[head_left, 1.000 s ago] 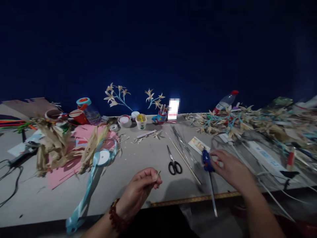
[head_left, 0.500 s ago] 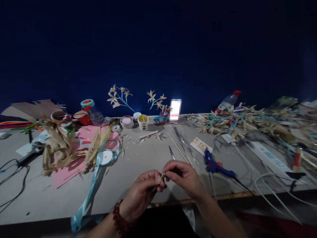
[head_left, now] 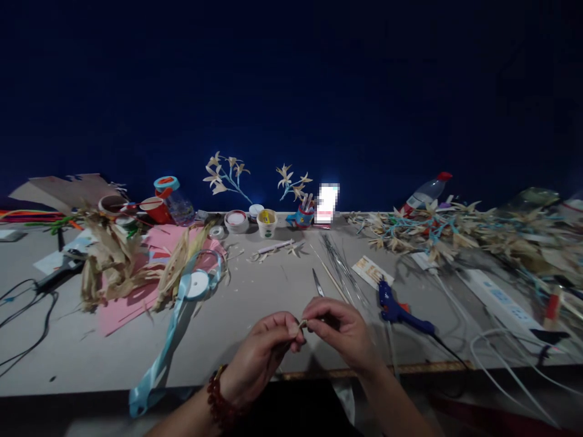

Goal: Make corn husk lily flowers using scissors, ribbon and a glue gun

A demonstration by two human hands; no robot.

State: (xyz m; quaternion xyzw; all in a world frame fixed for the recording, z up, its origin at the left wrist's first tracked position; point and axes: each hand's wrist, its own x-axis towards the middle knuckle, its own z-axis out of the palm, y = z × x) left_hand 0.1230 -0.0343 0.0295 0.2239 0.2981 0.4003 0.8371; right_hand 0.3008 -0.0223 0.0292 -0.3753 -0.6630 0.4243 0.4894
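Note:
Both hands meet above the front edge of the table, fingertips nearly touching. My left hand [head_left: 268,343], with a dark red bead bracelet on its wrist, pinches a small pale strip [head_left: 302,325] that looks like corn husk. Thumb and forefinger of my right hand [head_left: 341,331] are closed on the strip's other end. Most of the strip is hidden by the fingers. Just beyond the hands lie scissors [head_left: 317,283], of which only the blade shows, a thin stick [head_left: 330,273] and a bundle of metal wires [head_left: 341,267].
A blue glue gun [head_left: 401,312] with its cord lies right of the hands, near a white power strip [head_left: 498,300]. Dried husks [head_left: 112,261], pink paper [head_left: 130,306] and a light blue ribbon roll [head_left: 197,285] lie left. Husk flowers [head_left: 423,224] pile up at the back right.
The strip between my fingertips now shows as a small bend, where before it looked straighter. Both hands stay pinched together in nearly the same place. The view has shifted slightly.

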